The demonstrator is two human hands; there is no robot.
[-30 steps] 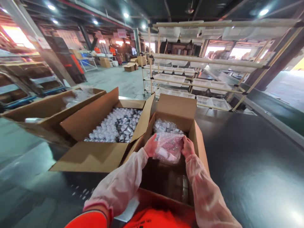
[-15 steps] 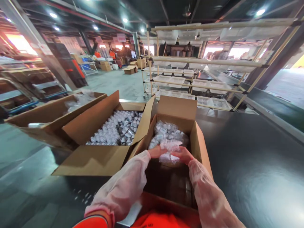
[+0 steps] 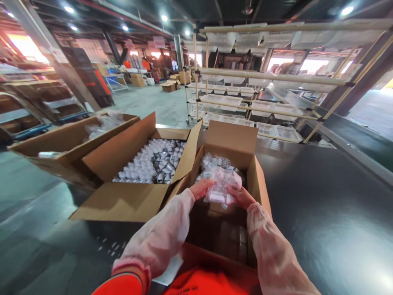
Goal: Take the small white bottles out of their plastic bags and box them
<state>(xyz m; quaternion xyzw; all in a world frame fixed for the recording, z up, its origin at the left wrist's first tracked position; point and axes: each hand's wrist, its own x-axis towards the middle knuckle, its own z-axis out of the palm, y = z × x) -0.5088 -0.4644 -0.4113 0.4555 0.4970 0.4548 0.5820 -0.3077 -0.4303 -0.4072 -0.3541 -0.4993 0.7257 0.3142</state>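
Observation:
Between my two hands is a bubble-wrapped package with white pieces showing through the clear wrap. My left hand grips its left side, and my right hand grips its right side. It is held over an open cardboard box in front of me. More clear-wrapped bundles lie at the far end of that box. The near part of the box is in shadow, and what lies there is hard to make out. Light, loose sleeves cover both forearms.
To the left, an open carton holds many small white-capped clear containers. Beyond it stands another box with plastic wrap. A rack of white trays rises behind the dark table. People in orange are far off.
The wrapped package has been raised slightly and turned so more of its top face shows. Both hands still hold its sides. The camera view has shifted a little.

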